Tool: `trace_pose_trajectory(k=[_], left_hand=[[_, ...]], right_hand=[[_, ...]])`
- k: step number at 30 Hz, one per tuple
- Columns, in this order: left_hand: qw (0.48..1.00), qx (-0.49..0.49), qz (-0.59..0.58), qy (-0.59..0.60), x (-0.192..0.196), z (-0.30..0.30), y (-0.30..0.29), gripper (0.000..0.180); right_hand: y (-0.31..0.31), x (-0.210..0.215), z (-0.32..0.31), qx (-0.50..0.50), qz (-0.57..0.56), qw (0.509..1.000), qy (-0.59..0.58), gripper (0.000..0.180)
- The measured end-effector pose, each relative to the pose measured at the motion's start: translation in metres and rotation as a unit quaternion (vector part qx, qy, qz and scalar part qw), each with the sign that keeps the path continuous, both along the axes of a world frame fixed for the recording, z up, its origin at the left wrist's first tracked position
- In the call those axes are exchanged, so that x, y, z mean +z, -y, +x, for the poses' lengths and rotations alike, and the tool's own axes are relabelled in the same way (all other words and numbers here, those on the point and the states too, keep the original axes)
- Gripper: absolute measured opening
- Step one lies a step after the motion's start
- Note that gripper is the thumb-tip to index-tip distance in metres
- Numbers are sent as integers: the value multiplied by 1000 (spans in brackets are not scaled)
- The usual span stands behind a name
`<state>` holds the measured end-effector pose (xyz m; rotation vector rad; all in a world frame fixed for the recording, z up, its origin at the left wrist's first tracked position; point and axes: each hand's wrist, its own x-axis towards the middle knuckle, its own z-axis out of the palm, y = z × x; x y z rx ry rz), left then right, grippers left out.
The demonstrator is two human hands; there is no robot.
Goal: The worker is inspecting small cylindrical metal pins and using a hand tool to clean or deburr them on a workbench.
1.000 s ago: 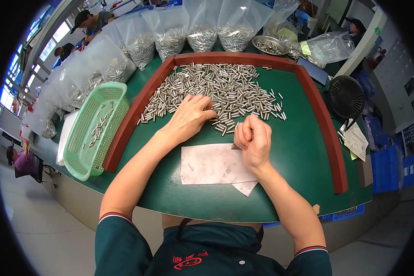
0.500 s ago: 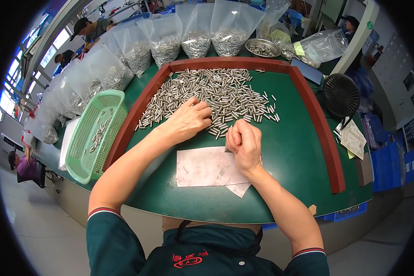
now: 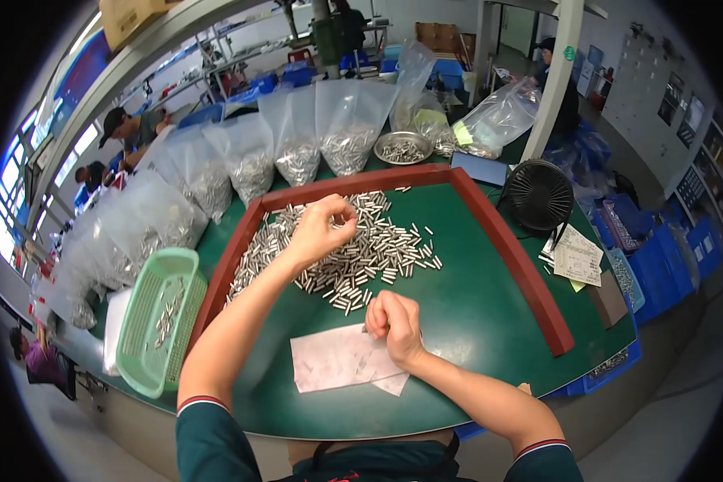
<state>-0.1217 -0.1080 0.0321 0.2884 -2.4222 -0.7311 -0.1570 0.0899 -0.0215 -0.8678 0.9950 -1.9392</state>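
Note:
A heap of short silver metal pins point(image 3: 361, 253) lies on the green tabletop. Above it, my left hand point(image 3: 323, 231) is raised with thumb and fingertips curled together; whatever they hold is hidden. Just in front of the pile, my right hand point(image 3: 395, 328) makes a loose fist over the right end of a smudged whitish cloth point(image 3: 329, 359). Its contents, if any, cannot be seen. A few pins lie loose along the heap's right and near edges.
A dark red raised border point(image 3: 361, 178) frames the work area. Left of it stands a green basket point(image 3: 186, 321) holding some pins. Clear bags of pins point(image 3: 345, 149) line the back, near a metal bowl point(image 3: 381, 153). A black fan point(image 3: 540, 195) and papers point(image 3: 578, 257) sit right.
My left hand has lifted off the pins' near edge and moved farther over the heap. My right hand stays closed by the cloth. The view has tilted up and shifted right.

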Motion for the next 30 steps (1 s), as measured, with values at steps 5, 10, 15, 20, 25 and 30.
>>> trace_pose_trajectory(k=[5, 10, 15, 20, 25, 30], left_hand=[[995, 54, -74, 35, 10, -92, 39, 14], [972, 137, -165, 97, 7, -167, 85, 15], [961, 185, -166, 120, -4, -189, 118, 14], [967, 175, -143, 117, -10, -192, 118, 14], [976, 154, -134, 80, -11, -189, 117, 13], [983, 162, -38, 83, -24, -190, 132, 13]], right_hand=[[-10, 7, -5, 34, 15, 997, -74, 35], [-6, 5, -13, 53, 10, 999, -5, 36], [-4, 9, -12, 45, 13, 999, -8, 38], [-6, 8, -15, 34, 13, 998, -47, 38], [-6, 5, -14, 32, 7, 999, -31, 37], [-5, 4, -13, 37, 4, 998, -43, 37]])
